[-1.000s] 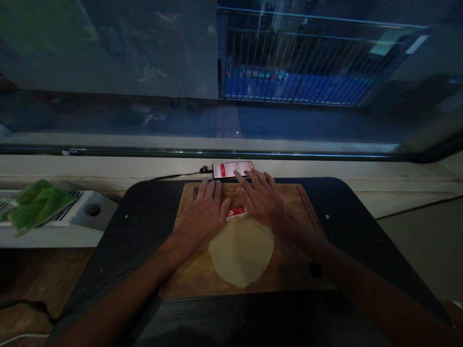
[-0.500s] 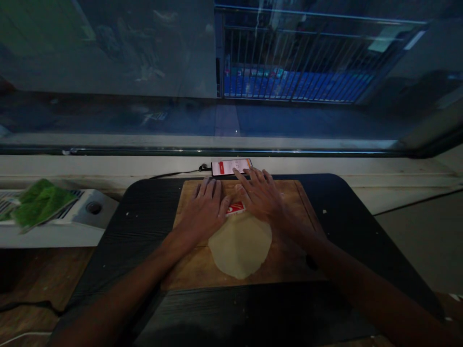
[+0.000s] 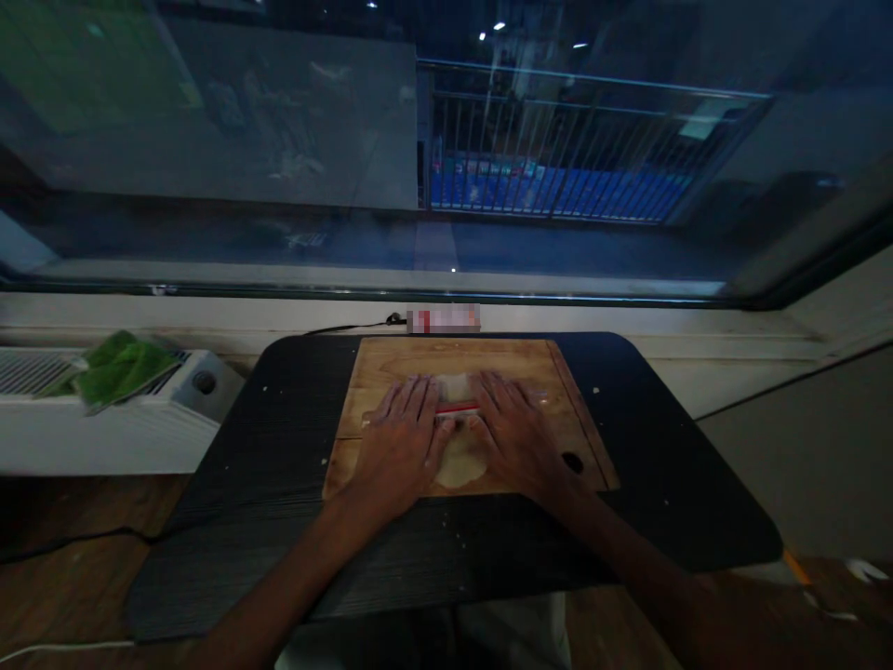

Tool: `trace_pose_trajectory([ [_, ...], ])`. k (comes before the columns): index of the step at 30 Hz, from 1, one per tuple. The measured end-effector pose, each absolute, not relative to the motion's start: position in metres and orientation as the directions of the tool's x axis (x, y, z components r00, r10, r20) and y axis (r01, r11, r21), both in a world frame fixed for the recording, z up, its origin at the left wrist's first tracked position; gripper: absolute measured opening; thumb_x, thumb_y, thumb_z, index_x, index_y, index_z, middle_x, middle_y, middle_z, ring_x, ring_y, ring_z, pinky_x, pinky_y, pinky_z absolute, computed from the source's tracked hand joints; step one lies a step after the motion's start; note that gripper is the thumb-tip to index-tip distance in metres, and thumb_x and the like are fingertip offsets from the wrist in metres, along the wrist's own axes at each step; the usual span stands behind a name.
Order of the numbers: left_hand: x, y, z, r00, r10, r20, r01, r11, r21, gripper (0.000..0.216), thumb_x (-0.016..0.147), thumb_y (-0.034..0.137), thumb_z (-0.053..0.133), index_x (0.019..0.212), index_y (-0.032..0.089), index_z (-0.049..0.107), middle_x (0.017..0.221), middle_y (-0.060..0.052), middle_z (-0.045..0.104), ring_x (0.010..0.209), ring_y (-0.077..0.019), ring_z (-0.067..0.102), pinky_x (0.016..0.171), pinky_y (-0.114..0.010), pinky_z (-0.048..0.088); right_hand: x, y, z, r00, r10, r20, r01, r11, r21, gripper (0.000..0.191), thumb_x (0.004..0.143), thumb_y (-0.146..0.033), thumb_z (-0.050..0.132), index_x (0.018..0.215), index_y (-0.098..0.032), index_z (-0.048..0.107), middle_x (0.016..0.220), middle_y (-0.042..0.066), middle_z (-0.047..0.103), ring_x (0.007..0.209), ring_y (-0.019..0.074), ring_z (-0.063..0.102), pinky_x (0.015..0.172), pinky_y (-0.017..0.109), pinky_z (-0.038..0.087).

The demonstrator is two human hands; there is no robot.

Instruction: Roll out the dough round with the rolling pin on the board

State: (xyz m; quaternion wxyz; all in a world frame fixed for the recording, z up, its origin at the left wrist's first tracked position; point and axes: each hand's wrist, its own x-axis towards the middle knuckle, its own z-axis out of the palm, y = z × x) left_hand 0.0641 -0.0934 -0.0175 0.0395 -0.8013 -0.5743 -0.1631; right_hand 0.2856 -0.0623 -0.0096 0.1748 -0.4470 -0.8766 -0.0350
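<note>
A flat round of pale dough (image 3: 461, 462) lies on a wooden cutting board (image 3: 453, 357). Across the dough lies a cylinder with a red and white label (image 3: 457, 408), used as a roller. My left hand (image 3: 401, 443) rests flat on the cylinder's left end, fingers stretched forward. At the right end my right hand (image 3: 520, 434) presses down the same way, fingers out and slightly spread. Both palms cover most of the dough; only a strip shows between them and a little beyond the cylinder.
The board sits on a black table (image 3: 293, 437) against a window sill. A lit phone (image 3: 443, 319) on a cable lies just behind the board. A green cloth (image 3: 118, 368) rests on a white heater (image 3: 104, 423) at the left. Dark window glass is ahead.
Both hands have drawn the cylinder back from the board's far edge over the dough toward me. The camera has tilted, so the table appears farther off.
</note>
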Motion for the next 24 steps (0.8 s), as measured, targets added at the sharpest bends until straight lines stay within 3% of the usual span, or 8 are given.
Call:
trace_pose_trajectory([
  [7,0.049,-0.112,-0.012,0.241,0.906,0.347,0.951,-0.293,0.104,0.053,0.118,0.035,0.031,0.156,0.016,0.063,0.158,-0.017,0.069,0.146,-0.0312,0.064,0.132,-0.057,0.04,0.297,-0.109,-0.014,-0.514,0.78,0.356,0.805,0.582,-0.115,0.057,0.117,-0.035,0.039,0.171,-0.02,0.049,0.16,0.017,0.066,0.15,0.0339,0.058,0.126,0.059,0.044],
  [18,0.039,-0.137,-0.02,0.237,0.891,0.388,0.966,-0.26,0.007,0.048,0.116,0.027,0.037,0.151,0.014,0.067,0.138,-0.016,0.077,0.131,-0.0304,0.07,0.13,-0.053,0.043,0.284,-0.123,-0.022,-0.436,0.778,0.452,0.853,0.517,-0.067,0.054,0.116,-0.027,0.038,0.165,-0.014,0.056,0.156,0.021,0.068,0.149,0.0344,0.058,0.128,0.058,0.04],
  [24,0.021,-0.138,-0.016,0.274,0.91,0.311,0.949,-0.308,0.064,0.048,0.11,0.01,0.043,0.151,0.013,0.066,0.148,-0.016,0.074,0.139,-0.0268,0.067,0.128,-0.048,0.047,0.289,-0.099,-0.013,-0.471,0.798,0.377,0.829,0.546,-0.119,0.052,0.115,-0.021,0.037,0.16,-0.01,0.061,0.157,0.021,0.068,0.146,0.0335,0.059,0.127,0.055,0.039],
])
